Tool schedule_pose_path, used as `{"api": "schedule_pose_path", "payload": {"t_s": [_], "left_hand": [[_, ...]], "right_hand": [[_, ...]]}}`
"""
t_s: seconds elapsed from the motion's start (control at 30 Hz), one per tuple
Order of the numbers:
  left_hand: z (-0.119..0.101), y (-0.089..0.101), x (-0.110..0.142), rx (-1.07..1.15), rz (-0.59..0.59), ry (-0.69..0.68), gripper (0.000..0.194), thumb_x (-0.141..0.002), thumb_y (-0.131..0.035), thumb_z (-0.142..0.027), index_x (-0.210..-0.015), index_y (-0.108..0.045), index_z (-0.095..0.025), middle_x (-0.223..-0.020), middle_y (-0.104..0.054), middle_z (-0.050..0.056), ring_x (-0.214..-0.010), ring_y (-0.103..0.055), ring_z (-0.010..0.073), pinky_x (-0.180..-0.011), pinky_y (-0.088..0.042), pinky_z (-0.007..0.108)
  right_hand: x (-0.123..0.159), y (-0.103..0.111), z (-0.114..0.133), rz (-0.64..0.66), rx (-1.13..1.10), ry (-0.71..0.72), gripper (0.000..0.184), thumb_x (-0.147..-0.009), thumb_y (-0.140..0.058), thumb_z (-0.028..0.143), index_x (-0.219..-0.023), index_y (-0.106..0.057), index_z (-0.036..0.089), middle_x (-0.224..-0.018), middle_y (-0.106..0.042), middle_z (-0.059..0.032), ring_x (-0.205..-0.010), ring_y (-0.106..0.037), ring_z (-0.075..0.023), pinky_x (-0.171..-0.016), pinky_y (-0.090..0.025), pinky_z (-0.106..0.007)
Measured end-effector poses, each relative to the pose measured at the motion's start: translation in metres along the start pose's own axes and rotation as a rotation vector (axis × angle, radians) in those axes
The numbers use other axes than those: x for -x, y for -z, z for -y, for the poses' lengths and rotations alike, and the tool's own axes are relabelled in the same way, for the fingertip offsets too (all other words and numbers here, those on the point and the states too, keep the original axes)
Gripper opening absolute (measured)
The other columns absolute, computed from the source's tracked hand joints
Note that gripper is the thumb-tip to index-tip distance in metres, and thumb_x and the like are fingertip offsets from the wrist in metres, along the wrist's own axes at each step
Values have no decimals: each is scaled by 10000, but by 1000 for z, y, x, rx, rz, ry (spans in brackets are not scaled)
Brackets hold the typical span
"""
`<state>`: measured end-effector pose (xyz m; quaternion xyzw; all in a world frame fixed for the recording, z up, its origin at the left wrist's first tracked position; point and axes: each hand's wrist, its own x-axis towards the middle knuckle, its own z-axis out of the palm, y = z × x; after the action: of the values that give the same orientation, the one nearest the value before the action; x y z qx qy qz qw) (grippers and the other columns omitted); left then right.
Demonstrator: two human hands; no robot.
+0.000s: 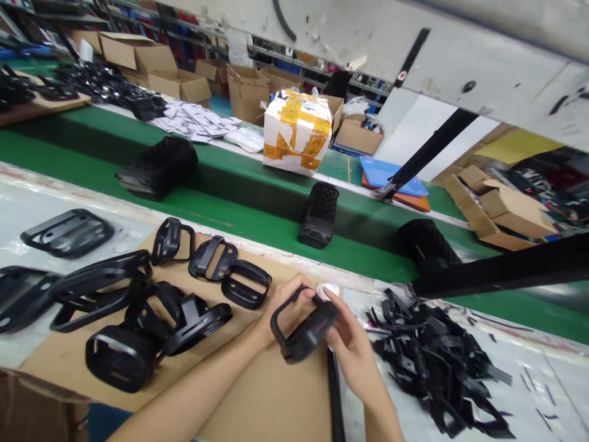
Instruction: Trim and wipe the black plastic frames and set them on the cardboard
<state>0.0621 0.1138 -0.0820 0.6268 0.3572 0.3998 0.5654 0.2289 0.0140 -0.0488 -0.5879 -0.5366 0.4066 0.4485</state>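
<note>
Between my two hands is a black plastic bracket (pixel 306 334) with an open loop on one side. My left hand (pixel 288 301) is closed around its far left edge. On the right end, my right hand (pixel 352 337) grips the same bracket with thumb and fingers. The bracket is held tilted above a cardboard sheet (pixel 271 393). Just past my fingertips shows a small round white thing (pixel 327 290), partly hidden. Similar black brackets, such as a slotted one (pixel 247 284) and a deeper one (pixel 122 358), lie to the left of my hands.
Beyond the bench runs a green conveyor (pixel 248 212) carrying black perforated housings (pixel 319 215). A heap of black strips (pixel 437 362) lies at right. A dark metal bar (pixel 506 267) crosses the right side. A taped white box (pixel 298 132) stands behind the belt.
</note>
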Motion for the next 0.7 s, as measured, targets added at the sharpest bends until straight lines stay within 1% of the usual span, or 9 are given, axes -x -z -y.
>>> {"api": "schedule_pose_path", "payload": {"t_s": [0.03, 0.1, 0.2, 0.3, 0.4, 0.5, 0.53, 0.6, 0.7], "left_hand": [[-1, 1, -1, -3, -19, -14, 475, -1002, -503, -664, -901, -593, -209, -714, -635, -11, -650, -601, 159, -633, -473, 269], [0, 3, -1, -5, -59, -34, 416, -996, -564, -622, -949, -579, -209, -757, -643, -16, -677, -610, 154, -643, -468, 257], [5, 5, -2, -20, -96, -56, 340, -994, -623, -548, -988, -575, -211, -814, -648, -17, -710, -605, 147, -668, -465, 251], [12, 4, -3, -2, -108, -66, 297, -1007, -622, -508, -1006, -572, -215, -828, -647, -21, -719, -598, 143, -686, -465, 251], [15, 2, -5, 34, -74, -20, 281, -1000, -646, -483, -1025, -568, -214, -812, -646, -29, -715, -598, 143, -684, -461, 251], [14, -2, -8, 54, -5, 24, 307, -982, -675, -494, -1040, -594, -204, -839, -664, -13, -751, -614, 154, -701, -461, 258], [14, -4, -9, 77, 11, 34, 323, -983, -672, -507, -1050, -605, -198, -876, -677, 3, -783, -624, 162, -721, -465, 264], [11, -6, -10, 175, 27, 71, 368, -991, -644, -547, -1063, -622, -187, -930, -686, 26, -818, -624, 168, -740, -458, 269], [2, -7, -12, 380, 53, 180, 494, -969, -603, -652, -968, -646, -161, -818, -630, 15, -719, -559, 146, -674, -408, 263]], "right_hand": [[-10, -2, 0, 44, -26, 31, 470, -1030, -642, 363, -1494, -609, 299, -1451, -677, -93, -1308, -665, -262, -1078, -562, -387], [-30, -6, 0, 77, 3, 103, 392, -1026, -623, 273, -1410, -687, 313, -1401, -713, -68, -1300, -666, -254, -1077, -543, -372], [-50, -11, 1, 71, 66, 218, 400, -1000, -622, 183, -1359, -725, 329, -1321, -751, -51, -1205, -703, -240, -1020, -548, -352], [-58, -16, -1, 30, 96, 319, 393, -988, -651, 179, -1337, -734, 338, -1278, -765, -49, -1142, -722, -234, -977, -559, -338], [-57, -21, -13, -48, 110, 359, 335, -1001, -638, 217, -1300, -747, 321, -1232, -779, -60, -1108, -735, -244, -942, -578, -348], [-53, -24, -27, -187, 103, 291, 242, -984, -658, 323, -1180, -788, 268, -1150, -804, -75, -1055, -752, -274, -920, -601, -380], [-53, -25, -31, -240, 100, 258, 240, -977, -666, 368, -1138, -796, 247, -1122, -811, -82, -1027, -758, -283, -912, -607, -390], [-53, -24, -35, -328, 89, 192, 289, -979, -672, 441, -1087, -796, 203, -1063, -821, -98, -954, -768, -291, -866, -620, -392], [-56, -20, -37, -422, 145, 66, 441, -973, -663, 574, -1008, -792, 154, -897, -817, -113, -795, -755, -291, -709, -619, -360]]}}
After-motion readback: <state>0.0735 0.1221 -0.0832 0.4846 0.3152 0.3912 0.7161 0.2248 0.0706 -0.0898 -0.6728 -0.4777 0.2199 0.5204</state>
